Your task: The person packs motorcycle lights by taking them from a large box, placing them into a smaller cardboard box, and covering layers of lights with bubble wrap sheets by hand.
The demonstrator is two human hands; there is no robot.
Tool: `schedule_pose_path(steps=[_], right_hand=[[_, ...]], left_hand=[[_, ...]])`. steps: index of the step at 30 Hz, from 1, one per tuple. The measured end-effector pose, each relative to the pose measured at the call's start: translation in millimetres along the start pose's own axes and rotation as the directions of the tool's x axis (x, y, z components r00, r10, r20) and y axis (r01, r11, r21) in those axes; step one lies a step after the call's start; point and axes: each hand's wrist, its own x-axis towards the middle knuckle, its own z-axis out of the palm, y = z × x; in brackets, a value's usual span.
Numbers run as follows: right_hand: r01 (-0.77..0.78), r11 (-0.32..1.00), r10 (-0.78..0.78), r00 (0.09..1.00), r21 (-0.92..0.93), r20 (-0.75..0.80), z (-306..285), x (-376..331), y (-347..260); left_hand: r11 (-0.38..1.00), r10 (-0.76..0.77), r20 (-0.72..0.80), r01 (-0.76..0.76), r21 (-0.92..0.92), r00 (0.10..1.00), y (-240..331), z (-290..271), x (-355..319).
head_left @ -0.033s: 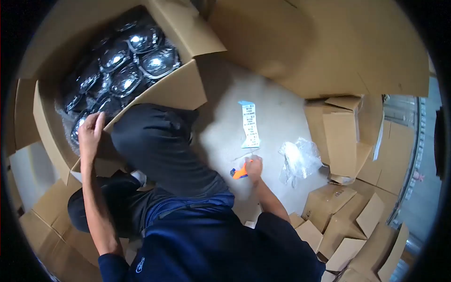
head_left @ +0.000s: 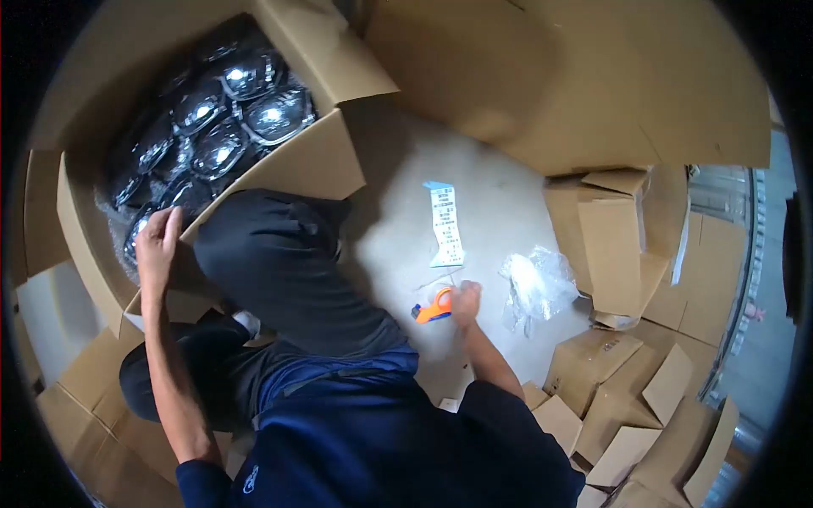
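My left hand point(head_left: 157, 245) rests at the near edge of a large open cardboard box point(head_left: 298, 161). Its thumb and fingers are apart, beside a dark, shiny rounded item point(head_left: 186, 193) in clear plastic. Several more such items fill the box, their exact kind unclear. Over the floor, my right hand point(head_left: 465, 302) is at the right side of an orange and blue tape dispenser point(head_left: 434, 306). The dispenser's orange ring shows uncovered, and the fingers look loose and apart from it. A printed paper strip with light blue ends point(head_left: 445, 222) lies beyond.
Crumpled clear plastic point(head_left: 539, 284) lies on the floor right of my right hand. Opened cardboard boxes point(head_left: 622, 245) stand at the right, more point(head_left: 627, 398) at lower right. A large cardboard panel point(head_left: 576, 85) spans the back. My bent knee point(head_left: 246, 229) is against the big box.
My right hand has shifted slightly right, off the tape dispenser, whose orange ring now shows more fully. My left hand stays at the box edge. The whole view has moved a little.
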Motion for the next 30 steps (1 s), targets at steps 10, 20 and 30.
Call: schedule_pose_path(steps=[10, 20, 30], right_hand=[[-0.924, 0.376, 0.829, 0.368, -0.068, -0.420, -113, 49, 143], [0.193, 0.546, 0.490, 0.715, 0.815, -0.498, -284, 125, 81], [0.986, 0.099, -0.689, 0.164, 0.132, -0.706, -357, 6, -289]], left_hand=[[0.993, -0.064, -0.025, 0.067, 0.101, 0.998, -32, -10, -2], [0.942, 0.032, -0.254, -0.114, -0.315, 0.967, 28, -12, 9], [0.617, 0.558, 0.373, -0.070, -0.784, 0.742, 337, 36, -87]])
